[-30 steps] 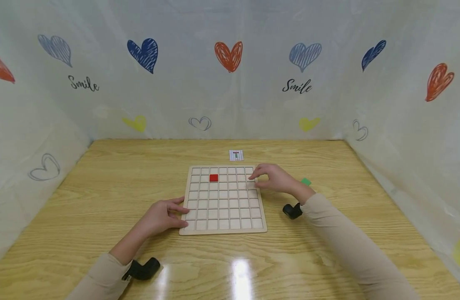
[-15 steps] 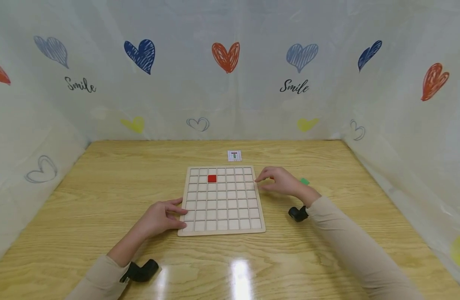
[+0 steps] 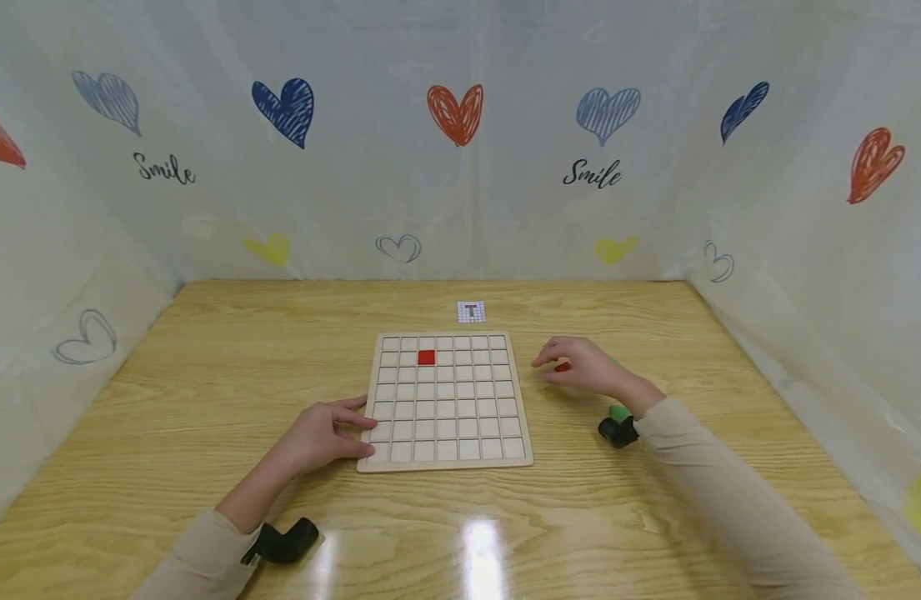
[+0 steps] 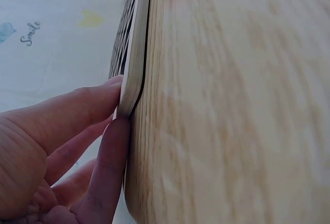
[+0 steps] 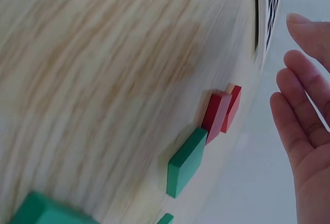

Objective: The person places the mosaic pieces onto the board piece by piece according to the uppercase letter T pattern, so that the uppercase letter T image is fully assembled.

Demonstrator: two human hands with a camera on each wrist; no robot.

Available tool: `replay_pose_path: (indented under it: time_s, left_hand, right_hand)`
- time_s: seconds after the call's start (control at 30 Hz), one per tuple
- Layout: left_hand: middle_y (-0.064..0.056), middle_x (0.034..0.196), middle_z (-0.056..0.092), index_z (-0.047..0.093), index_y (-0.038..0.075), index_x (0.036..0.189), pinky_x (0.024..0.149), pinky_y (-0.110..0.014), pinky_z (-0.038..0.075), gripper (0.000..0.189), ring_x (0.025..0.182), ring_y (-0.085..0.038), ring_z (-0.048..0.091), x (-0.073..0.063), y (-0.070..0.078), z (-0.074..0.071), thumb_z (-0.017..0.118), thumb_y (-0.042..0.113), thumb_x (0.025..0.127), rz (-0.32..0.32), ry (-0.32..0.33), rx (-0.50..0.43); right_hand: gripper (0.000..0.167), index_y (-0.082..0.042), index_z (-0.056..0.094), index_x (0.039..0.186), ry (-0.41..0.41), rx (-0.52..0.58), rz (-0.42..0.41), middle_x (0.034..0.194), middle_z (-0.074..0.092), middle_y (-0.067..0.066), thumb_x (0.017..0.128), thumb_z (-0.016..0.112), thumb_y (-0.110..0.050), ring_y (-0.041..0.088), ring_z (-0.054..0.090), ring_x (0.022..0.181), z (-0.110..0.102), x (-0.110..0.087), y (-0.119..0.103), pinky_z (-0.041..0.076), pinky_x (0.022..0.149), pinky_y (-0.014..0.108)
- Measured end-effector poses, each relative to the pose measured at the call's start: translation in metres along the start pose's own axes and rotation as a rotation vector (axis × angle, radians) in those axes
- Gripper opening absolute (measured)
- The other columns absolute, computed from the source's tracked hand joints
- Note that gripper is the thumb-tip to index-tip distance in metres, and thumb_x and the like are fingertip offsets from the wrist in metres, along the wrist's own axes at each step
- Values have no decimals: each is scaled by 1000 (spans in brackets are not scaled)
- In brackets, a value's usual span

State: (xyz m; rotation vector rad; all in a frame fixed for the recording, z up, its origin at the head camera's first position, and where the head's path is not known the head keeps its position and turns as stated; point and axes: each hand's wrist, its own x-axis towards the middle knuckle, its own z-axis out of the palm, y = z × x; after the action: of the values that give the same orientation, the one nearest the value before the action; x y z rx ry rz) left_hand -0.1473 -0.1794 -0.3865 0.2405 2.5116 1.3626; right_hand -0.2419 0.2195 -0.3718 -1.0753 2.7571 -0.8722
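Left hand pinches the board, sides running front-to-back; right of it, right hand, fingers loose, kinda half-hides a red tile.

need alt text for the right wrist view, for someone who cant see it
A right hand, thumb apart from the fingers, is at the right of the picture, beside two red tiles and three green tiles on a wood-grain table. Two green tiles are cut off at the bottom, and the edge of a board shows at the upper right.

Wood-grain table — glossy, wooden board — matt, smooth red tile, cloth sleeve
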Motion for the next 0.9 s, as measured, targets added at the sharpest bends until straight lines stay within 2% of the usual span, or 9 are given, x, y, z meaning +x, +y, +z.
replay_pose_path:
  time_s: [0.2, 0.57, 0.9]
  left_hand:
    - [-23, 140, 39, 71, -2, 103, 65, -26, 50, 35, 73, -12, 64, -1, 0, 0, 81, 10, 71, 24, 4, 29]
    - [-23, 139, 40, 71, -2, 102, 64, -25, 49, 35, 69, -12, 63, -1, 0, -1, 81, 11, 71, 33, 8, 51]
    - [-22, 140, 40, 71, -1, 103, 65, -26, 50, 35, 71, -11, 64, -2, 0, -1, 81, 12, 71, 27, 3, 40]
  right_hand:
    - [21, -1, 71, 100, -4, -47, 16, 98, 63, 6, 80, 73, -4, 26, 57, 90, -5, -6, 1, 46, 79, 45]
    - [19, -1, 71, 98, -25, -84, 32, 97, 63, 5, 79, 73, -4, 26, 58, 91, -13, -14, 9, 46, 81, 46]
    - [15, -5, 71, 93, -47, -51, 67, 95, 63, 4, 78, 75, -5, 26, 58, 89, -18, -17, 19, 46, 81, 45]
